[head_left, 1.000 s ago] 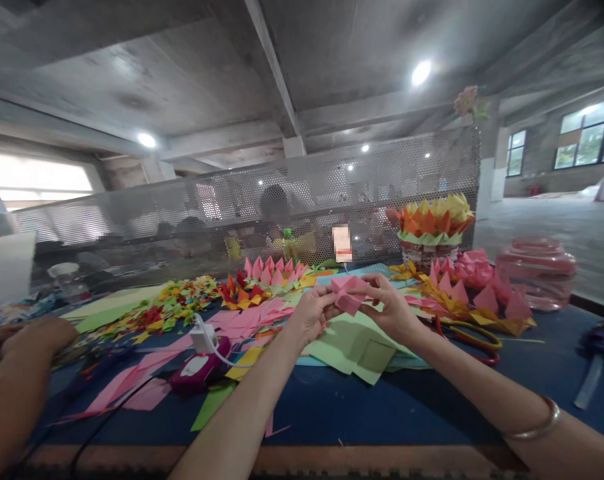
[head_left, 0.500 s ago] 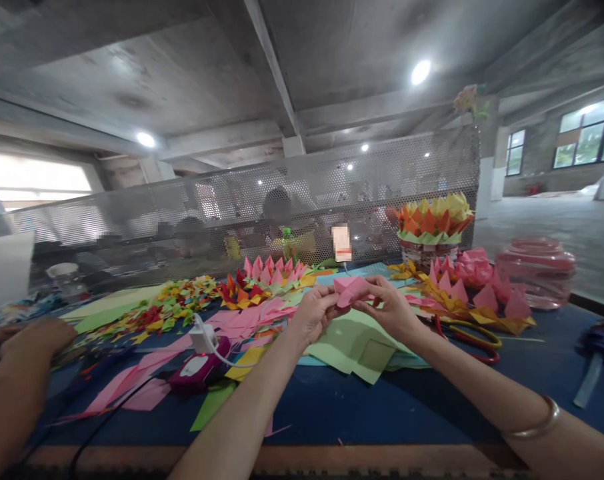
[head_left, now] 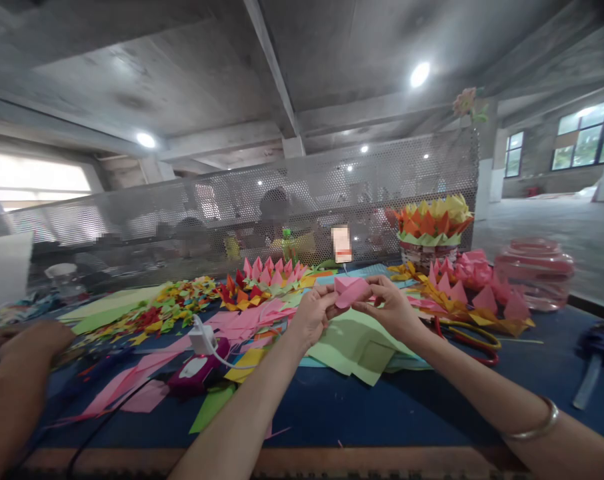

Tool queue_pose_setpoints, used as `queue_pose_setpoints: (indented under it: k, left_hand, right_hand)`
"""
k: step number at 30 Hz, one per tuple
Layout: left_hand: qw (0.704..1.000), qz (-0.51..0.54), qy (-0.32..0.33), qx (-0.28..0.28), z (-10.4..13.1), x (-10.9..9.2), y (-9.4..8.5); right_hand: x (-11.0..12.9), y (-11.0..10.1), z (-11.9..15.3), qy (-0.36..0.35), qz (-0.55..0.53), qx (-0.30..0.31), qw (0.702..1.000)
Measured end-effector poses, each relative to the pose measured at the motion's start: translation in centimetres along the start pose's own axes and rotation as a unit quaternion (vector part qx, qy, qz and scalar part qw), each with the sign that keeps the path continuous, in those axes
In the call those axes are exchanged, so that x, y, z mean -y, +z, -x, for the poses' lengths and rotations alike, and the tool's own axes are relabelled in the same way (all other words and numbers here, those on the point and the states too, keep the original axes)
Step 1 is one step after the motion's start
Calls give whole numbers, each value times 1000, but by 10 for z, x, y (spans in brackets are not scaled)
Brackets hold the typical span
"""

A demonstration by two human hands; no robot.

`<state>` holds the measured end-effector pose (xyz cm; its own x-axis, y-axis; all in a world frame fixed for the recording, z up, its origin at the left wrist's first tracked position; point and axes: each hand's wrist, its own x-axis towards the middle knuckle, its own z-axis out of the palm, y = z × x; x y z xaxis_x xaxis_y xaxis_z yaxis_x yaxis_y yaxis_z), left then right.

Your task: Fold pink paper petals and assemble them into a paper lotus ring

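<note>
A folded piece of pink paper (head_left: 351,291) is held up between both my hands, above the middle of the table. My left hand (head_left: 313,312) pinches its left side, and my right hand (head_left: 389,303) grips the right side with thumb and fingers. Under my hands lie sheets of light green paper (head_left: 352,347). Left of them spread pink paper strips (head_left: 247,319). Pointed pink folded paper petals (head_left: 272,272) stand in a row behind my left hand. To the right are more pink petals (head_left: 485,298) on yellow-orange folded paper.
A purple power strip (head_left: 197,370) with a white charger (head_left: 202,339) and cord lies left of my forearm. Red-handled scissors (head_left: 489,359) are right. Behind stand a lit phone (head_left: 341,244), a paper lotus (head_left: 432,223) and a pink plastic jar (head_left: 536,273). Another person's hand (head_left: 37,340) is far left.
The pink paper has turned slightly between my fingers, and its lower part looks more rounded now. Both hands stay in nearly the same place.
</note>
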<state>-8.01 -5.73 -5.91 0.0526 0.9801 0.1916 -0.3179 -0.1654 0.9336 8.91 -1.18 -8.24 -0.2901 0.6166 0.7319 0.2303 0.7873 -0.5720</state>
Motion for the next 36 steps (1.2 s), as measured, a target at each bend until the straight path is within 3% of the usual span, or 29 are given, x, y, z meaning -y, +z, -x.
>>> queue_pose_setpoints:
  k: [6, 19, 28, 36]
  left_hand:
    - [1000, 6, 9, -22, -1, 1, -1]
    - [1000, 8, 10, 26, 1, 5, 4]
    - [998, 38, 29, 36, 2, 11, 7]
    - [996, 68, 56, 8, 3, 18, 12]
  right_hand:
    - [-1, 0, 1, -11, 21, 2, 1000]
    - [2, 2, 3, 39, 6, -13, 999]
    - [-1, 7, 4, 93, -71, -49, 992]
    - [-1, 10, 3, 112, -139, -42, 983]
